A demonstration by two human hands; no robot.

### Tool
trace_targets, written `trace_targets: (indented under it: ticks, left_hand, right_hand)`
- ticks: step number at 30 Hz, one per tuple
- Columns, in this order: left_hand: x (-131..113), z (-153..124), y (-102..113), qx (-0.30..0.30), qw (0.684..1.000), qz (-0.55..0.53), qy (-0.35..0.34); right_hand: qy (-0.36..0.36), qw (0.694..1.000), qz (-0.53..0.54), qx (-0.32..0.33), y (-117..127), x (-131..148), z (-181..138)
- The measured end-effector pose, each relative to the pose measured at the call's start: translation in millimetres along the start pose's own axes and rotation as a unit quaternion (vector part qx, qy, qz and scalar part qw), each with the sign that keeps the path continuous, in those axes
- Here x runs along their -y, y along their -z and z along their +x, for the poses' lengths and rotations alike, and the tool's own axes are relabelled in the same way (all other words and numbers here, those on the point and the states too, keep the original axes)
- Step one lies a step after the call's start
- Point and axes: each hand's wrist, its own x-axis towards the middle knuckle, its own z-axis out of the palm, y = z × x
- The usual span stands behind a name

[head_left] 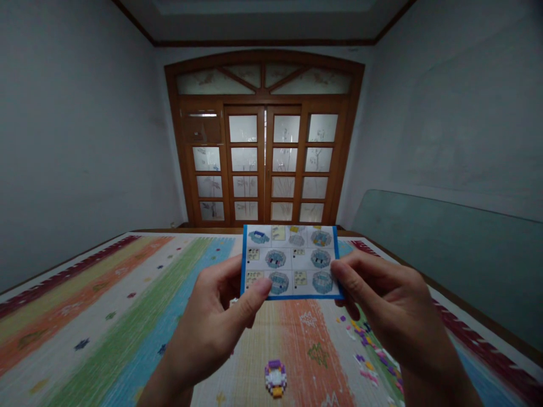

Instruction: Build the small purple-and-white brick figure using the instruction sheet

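Between both hands, an instruction sheet (292, 263) with a blue border is held up above the table. Its printed panels show round light-blue brick models in several steps. My left hand (220, 316) grips its lower left, the thumb lying over a printed panel and the fingers behind. At the right edge, my right hand (382, 299) pinches the sheet between thumb and fingers. Below the sheet, near the front, a small purple, white and orange brick build (275, 377) lies on the striped cloth. Part of the table behind the sheet is hidden.
A striped tablecloth (139, 316) covers the table. Many loose small bricks (365, 364) in purple, pink, white and orange lie scattered on the right, partly behind my right forearm. Beyond the table stand wooden doors (265, 164) with glass panes. A greenish panel (445, 249) leans along the right wall.
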Motion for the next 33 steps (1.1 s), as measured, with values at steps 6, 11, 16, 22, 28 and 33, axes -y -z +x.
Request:
trace_targets:
  ticks: [6, 11, 16, 22, 28, 33]
  left_hand:
    - [6.4, 0.7, -3.4, 0.050, 0.986, -0.151, 0.041]
    - [10.2, -0.9, -10.3, 0.074, 0.979, -0.184, 0.047]
    - [11.1, -2.1, -16.7, 0.098, 0.989, -0.092, 0.056]
    - [11.9, -2.5, -21.1, 0.078, 0.992, -0.076, 0.059]
    - [10.0, -3.3, -22.7, 0.069, 0.994, -0.063, 0.060]
    - [8.3, -4.6, -22.7, 0.055, 0.995, -0.042, 0.071]
  right_hand:
    - [0.004, 1.000, 0.002, -0.019, -2.7, -1.1, -2.0]
    - [0.008, 1.000, 0.002, -0.017, -4.9, 0.8, -2.5]
    - [0.023, 1.000, -0.001, -0.013, -4.9, 3.6, -1.5]
    - [0.029, 1.000, -0.006, 0.008, -3.8, 5.1, 0.5]
    - [0.026, 0.999, -0.007, 0.021, -2.9, 5.0, 0.3]
    - [0.025, 0.999, -0.002, 0.025, -2.9, 5.8, -1.2]
